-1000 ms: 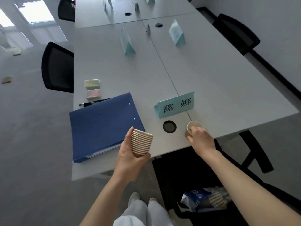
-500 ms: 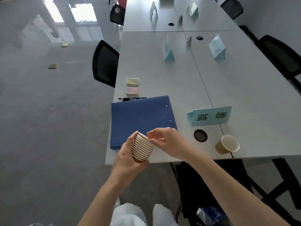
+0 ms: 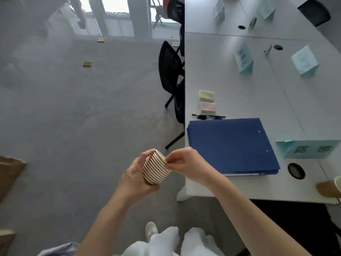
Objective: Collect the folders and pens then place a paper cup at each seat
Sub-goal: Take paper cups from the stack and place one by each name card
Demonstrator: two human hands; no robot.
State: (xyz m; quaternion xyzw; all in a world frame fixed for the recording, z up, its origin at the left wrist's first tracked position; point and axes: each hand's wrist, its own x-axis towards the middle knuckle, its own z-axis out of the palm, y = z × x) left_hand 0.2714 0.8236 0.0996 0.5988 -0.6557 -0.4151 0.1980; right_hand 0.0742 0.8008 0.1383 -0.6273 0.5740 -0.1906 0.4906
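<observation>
My left hand point(image 3: 135, 179) grips a stack of paper cups point(image 3: 155, 168) off the table's near left corner, above the floor. My right hand point(image 3: 184, 162) pinches the rim of the top cup of that stack. A blue folder point(image 3: 230, 145) lies on the grey table point(image 3: 239, 84) near its left edge, with a black pen point(image 3: 208, 116) just beyond it. One single paper cup point(image 3: 330, 187) stands at the table's near edge, far right, partly cut off by the frame.
A teal name card point(image 3: 310, 148) stands right of the folder, above a round cable hole point(image 3: 296, 170). Yellow and pink sticky-note pads point(image 3: 207, 101) lie beyond the pen. More name cards point(image 3: 244, 60) stand farther back. A black chair point(image 3: 171, 74) sits at the table's left side.
My right hand left the single cup on the table and came over to the stack's top rim. The view has swung left, toward the table's left side.
</observation>
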